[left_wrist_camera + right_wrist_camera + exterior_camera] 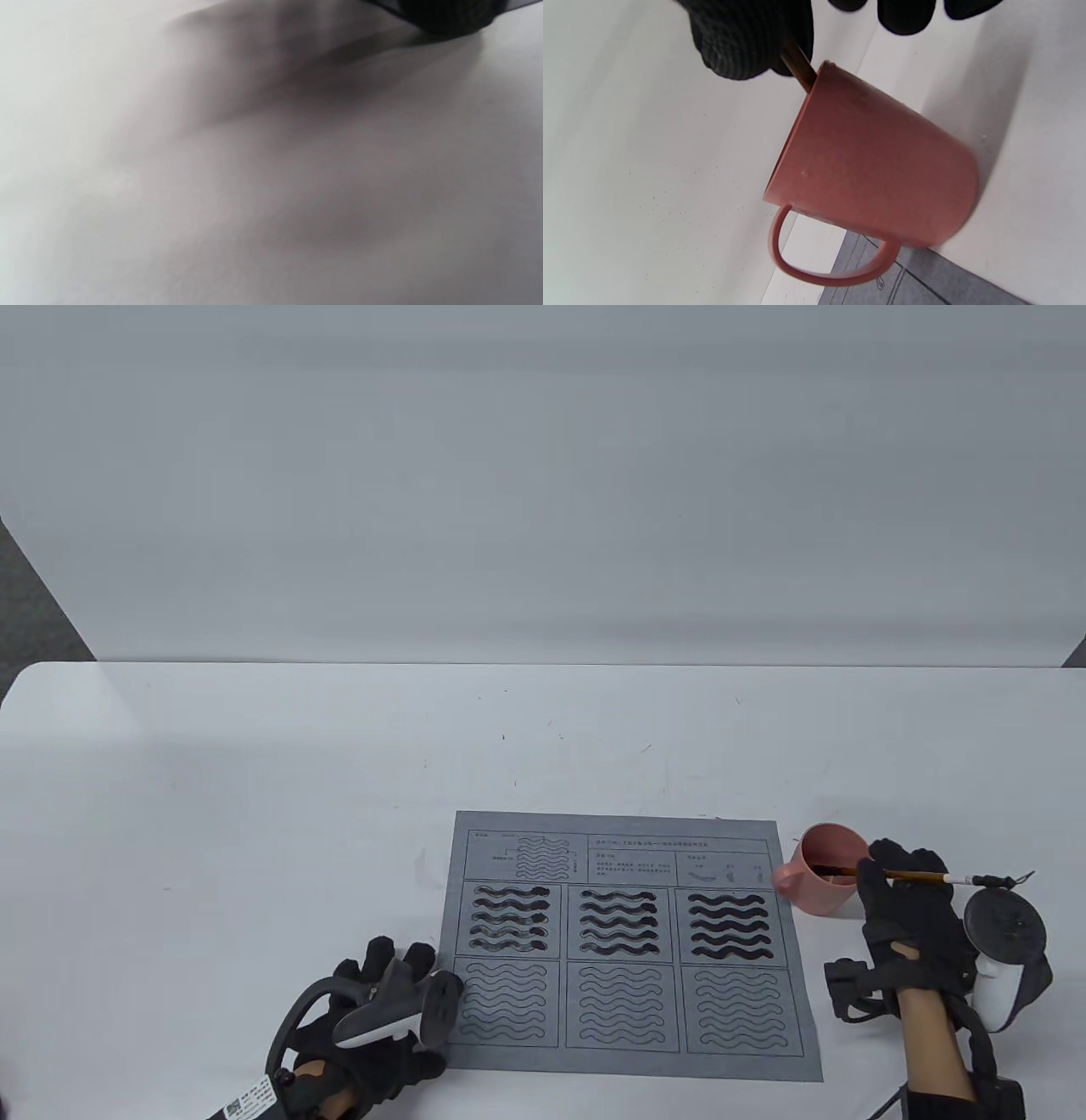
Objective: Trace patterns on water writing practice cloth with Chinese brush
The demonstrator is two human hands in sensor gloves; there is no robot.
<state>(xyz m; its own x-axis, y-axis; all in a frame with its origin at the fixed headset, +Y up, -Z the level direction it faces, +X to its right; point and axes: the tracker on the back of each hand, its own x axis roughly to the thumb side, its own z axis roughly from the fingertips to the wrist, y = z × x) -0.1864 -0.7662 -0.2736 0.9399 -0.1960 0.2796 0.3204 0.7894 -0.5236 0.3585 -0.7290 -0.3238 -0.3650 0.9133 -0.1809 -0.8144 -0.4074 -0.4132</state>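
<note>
A grey water writing cloth (628,942) lies flat on the white table, its upper row of three wave panels traced dark and its lower row only outlined. My right hand (899,899) holds a brown-handled Chinese brush (920,876) with its tip dipped inside the pink cup (825,882) just right of the cloth. In the right wrist view the fingers (746,38) pinch the brush shaft (799,70) where it enters the cup (874,169). My left hand (382,1010) rests on the table at the cloth's lower left corner, touching its edge. The left wrist view shows only blurred table and a dark fingertip (449,15).
The white table (254,814) stretches wide to the left and behind the cloth, with a white backdrop beyond its far edge. The cup's handle (823,262) points toward the cloth corner (925,284).
</note>
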